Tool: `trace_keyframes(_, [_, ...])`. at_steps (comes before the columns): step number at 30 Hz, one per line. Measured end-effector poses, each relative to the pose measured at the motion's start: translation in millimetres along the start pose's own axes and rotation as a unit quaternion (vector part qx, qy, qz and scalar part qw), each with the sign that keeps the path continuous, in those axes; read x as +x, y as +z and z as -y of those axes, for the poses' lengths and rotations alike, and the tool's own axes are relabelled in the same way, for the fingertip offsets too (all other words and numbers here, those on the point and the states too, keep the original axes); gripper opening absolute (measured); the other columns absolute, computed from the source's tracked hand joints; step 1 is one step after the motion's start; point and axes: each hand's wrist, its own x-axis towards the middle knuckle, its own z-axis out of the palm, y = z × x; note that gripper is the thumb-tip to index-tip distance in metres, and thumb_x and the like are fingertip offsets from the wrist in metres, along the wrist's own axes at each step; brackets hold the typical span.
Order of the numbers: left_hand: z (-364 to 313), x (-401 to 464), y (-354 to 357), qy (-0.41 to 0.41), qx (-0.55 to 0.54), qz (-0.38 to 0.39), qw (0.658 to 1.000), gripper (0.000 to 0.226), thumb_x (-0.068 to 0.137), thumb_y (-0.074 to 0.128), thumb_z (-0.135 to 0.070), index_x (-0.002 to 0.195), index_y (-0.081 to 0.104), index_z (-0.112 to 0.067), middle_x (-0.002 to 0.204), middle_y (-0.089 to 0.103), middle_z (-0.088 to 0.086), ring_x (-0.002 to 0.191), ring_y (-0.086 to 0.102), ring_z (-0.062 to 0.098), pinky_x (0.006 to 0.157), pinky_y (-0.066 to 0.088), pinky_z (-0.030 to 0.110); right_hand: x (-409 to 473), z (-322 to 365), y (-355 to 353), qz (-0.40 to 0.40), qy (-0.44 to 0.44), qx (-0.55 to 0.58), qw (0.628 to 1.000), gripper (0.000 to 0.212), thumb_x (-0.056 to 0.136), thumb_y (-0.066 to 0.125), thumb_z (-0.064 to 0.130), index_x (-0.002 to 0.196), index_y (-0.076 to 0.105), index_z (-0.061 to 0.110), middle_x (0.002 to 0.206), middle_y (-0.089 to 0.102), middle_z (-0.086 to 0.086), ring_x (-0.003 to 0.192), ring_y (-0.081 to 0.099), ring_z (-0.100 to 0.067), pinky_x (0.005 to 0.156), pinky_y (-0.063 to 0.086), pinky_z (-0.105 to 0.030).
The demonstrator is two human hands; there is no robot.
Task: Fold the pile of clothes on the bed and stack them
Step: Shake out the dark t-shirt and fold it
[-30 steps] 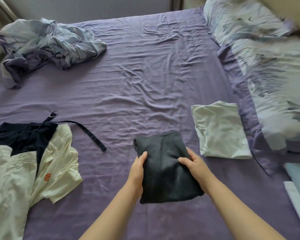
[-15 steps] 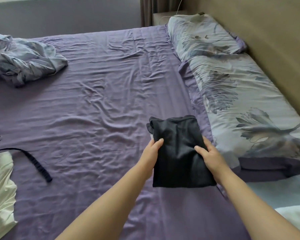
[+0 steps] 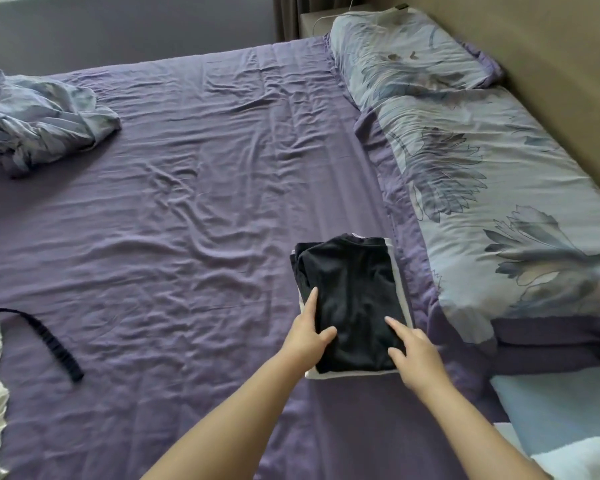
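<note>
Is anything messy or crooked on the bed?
The black fold sits squarely on the white one, both hands flat on it. The messy bits: a crumpled blue sheet far left and a loose black strap on the purple sheet.

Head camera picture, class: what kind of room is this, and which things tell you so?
Most likely a bedroom: a wide bed under a purple sheet, floral pillows along a headboard, and a crumpled quilt at the far side.

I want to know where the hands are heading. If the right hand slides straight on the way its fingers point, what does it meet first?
The right hand points up-left across the folded black garment. Its fingertips likely already touch that cloth; beyond lies wrinkled purple bedsheet.
</note>
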Motion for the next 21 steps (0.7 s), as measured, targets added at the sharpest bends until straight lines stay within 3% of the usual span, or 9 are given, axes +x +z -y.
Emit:
trace_keyframes(4, [-2.8,4.3,1.1,-0.001,0.058,-0.008,0.998,0.067,0.094,0.054,-0.017,0.15,0.021,-0.036,0.146,0.041,0.004,0.128,0.045,0.02,0.104,0.04,0.03,-3.3,-0.9,-3.1,-0.059,0.012,0.004,0.998,0.051,0.092,0.054,0.01,0.14,0.046,0.024,0.121,0.051,-0.007,0.108,0.053,-0.024,0.09,0.04,-0.03])
trace_keyframes(7, [2.3,-2.6,5.8,-0.037,0.218,-0.016,0.975,0.059,0.097,0.048,-0.027,0.148,0.022,-0.041,0.138,0.035,0.007,0.119,0.046,0.027,0.096,0.045,0.035,-12.0,-3.1,-0.4,0.0,0.053,-0.087,0.995,0.055,0.092,0.055,0.02,0.144,0.039,0.025,0.141,0.036,-0.008,0.127,0.041,-0.025,0.102,0.035,-0.031])
trace_keyframes(11, [4.5,-36.0,3.1,-0.054,0.272,-0.01,0.961,0.062,0.095,0.047,-0.03,0.149,0.017,-0.036,0.14,0.032,0.006,0.122,0.042,0.027,0.098,0.044,0.042,-34.2,11.6,-9.0,0.015,0.081,-0.093,0.992,0.053,0.093,0.052,0.024,0.144,0.038,0.019,0.155,0.016,-0.012,0.139,0.027,-0.03,0.109,0.029,-0.034])
trace_keyframes(15, [-1.7,-83.5,-20.4,-0.026,0.335,0.001,0.942,0.06,0.093,0.048,-0.032,0.147,0.022,-0.034,0.13,0.048,0.004,0.118,0.049,0.025,0.094,0.044,0.039,-66.7,35.6,-23.8,0.03,0.008,-0.125,0.992,0.047,0.095,0.049,0.024,0.141,0.04,0.018,0.147,0.034,-0.006,0.134,0.036,-0.024,0.107,0.033,-0.032])
trace_keyframes(18, [-0.6,-122.3,-41.7,-0.055,0.326,0.009,0.944,0.058,0.091,0.049,-0.036,0.145,0.028,-0.035,0.132,0.052,0.0,0.116,0.054,0.021,0.092,0.047,0.036,-96.3,64.7,-28.4,0.076,-0.043,-0.119,0.989,0.048,0.096,0.046,0.026,0.143,0.036,0.021,0.14,0.042,-0.001,0.127,0.045,-0.018,0.104,0.037,-0.034])
trace_keyframes(21, [7.6,-166.6,-59.3,-0.09,0.304,0.006,0.948,0.048,0.089,0.05,-0.045,0.135,0.047,-0.032,0.131,0.057,-0.006,0.113,0.058,0.016,0.09,0.048,0.029,-131.8,97.0,-22.5,0.104,-0.1,-0.139,0.98,0.046,0.096,0.046,0.029,0.141,0.038,0.024,0.137,0.046,0.003,0.124,0.047,-0.016,0.102,0.036,-0.034])
